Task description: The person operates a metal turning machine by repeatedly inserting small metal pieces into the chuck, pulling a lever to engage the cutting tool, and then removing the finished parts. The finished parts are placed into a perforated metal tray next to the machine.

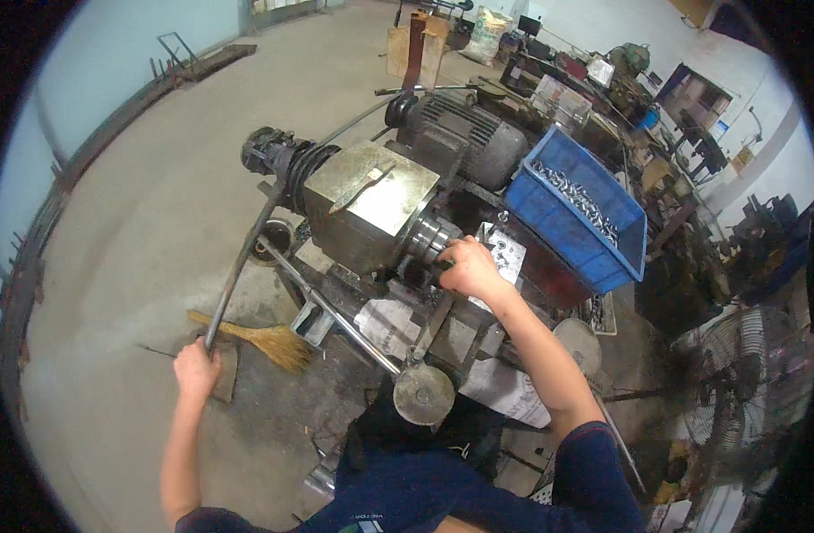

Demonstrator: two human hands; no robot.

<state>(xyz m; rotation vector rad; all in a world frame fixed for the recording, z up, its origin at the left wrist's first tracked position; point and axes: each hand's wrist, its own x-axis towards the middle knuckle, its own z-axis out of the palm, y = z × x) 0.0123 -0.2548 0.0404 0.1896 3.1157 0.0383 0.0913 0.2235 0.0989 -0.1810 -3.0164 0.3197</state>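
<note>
In front of me stands a small lathe with a boxy metal headstock [371, 200]. My left hand [197, 366] is wrapped round the lower end of a long metal lever [247, 253], which runs up to the left end of the spindle. My right hand [471, 266] is at the chuck [431, 238] on the spindle's right end, its fingers bent together at the chuck's face. Whatever those fingers hold is hidden. A flat metal tool [363, 189] lies on top of the headstock. Below the chuck, a polished bar [331, 306] slants down to a round metal disc [424, 395].
A blue plastic crate [571, 213] with many small metal parts stands right of the ribbed motor [469, 138]. A straw broom [260, 342] lies on the floor at left. A standing fan [731, 377] is at far right. Cluttered benches and machines line the right wall.
</note>
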